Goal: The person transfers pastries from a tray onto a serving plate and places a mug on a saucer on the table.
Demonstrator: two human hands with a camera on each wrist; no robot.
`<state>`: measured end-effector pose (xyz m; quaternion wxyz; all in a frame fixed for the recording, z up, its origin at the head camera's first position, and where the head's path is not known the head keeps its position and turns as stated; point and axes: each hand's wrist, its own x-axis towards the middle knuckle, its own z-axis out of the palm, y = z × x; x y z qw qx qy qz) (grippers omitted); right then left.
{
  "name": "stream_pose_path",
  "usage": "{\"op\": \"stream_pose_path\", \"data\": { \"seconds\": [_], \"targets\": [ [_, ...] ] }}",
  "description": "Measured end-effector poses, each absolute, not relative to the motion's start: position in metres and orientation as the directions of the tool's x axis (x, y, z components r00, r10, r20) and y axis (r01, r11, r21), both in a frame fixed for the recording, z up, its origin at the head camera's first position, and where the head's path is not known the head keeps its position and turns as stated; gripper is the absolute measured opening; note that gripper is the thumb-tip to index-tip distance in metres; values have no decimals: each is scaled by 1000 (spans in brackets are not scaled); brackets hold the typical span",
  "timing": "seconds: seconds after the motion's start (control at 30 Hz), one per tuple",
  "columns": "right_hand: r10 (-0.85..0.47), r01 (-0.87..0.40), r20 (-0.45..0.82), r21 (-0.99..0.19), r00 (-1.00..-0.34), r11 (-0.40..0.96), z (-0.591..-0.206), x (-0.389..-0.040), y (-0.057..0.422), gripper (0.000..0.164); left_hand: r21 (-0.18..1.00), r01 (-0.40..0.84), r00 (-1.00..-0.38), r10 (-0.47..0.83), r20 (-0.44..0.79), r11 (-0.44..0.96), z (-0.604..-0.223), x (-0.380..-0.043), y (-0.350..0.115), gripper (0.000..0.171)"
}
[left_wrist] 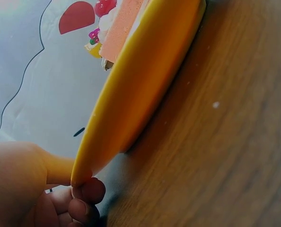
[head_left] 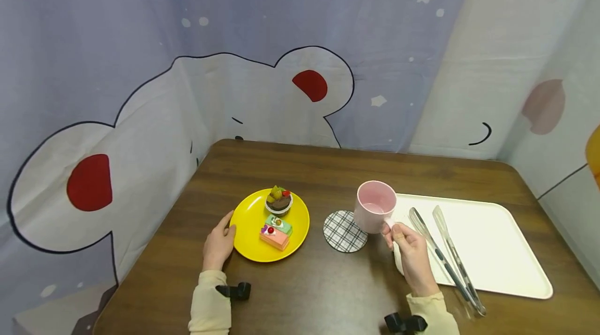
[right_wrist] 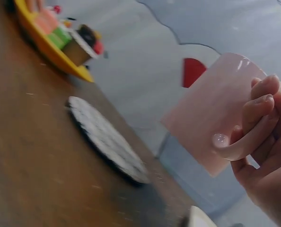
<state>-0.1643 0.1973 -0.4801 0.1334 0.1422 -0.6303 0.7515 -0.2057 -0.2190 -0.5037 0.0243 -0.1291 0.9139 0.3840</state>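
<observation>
With its thumb and fingertips, my left hand (head_left: 219, 244) pinches the left rim of a yellow plate (head_left: 246, 225). On the plate sit a chocolate cupcake (head_left: 279, 202) topped with fruit, a green cake slice (head_left: 280, 224) and a pink cake slice (head_left: 275, 239). My right hand (head_left: 414, 259) grips a pink mug (head_left: 370, 215) by its handle. In the right wrist view the mug (right_wrist: 211, 109) is raised off the table, its fingers curled through the handle. A round checked coaster (head_left: 345, 232) lies on the table just left of the mug.
A white tray (head_left: 501, 246) lies at the right, beyond my right hand. Metal tongs (head_left: 440, 254) rest across it, their joined end past its near edge. The brown wooden table (head_left: 290, 298) meets a printed curtain (head_left: 234, 12) at the back.
</observation>
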Motion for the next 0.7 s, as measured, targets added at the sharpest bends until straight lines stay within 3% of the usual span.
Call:
{"op": "stream_pose_path", "data": {
  "seconds": [0.23, 0.7],
  "targets": [
    [16, -312, 313, -943, -950, -117, -487, -168, 177, 38, 692, -264, -963, -226, -149, 671, -502, -207, -217, 50],
    [-10, -277, 280, -953, -960, -126, -491, -175, 156, 38, 702, -262, -963, -224, -148, 663, -501, -204, -217, 50]
  ]
}}
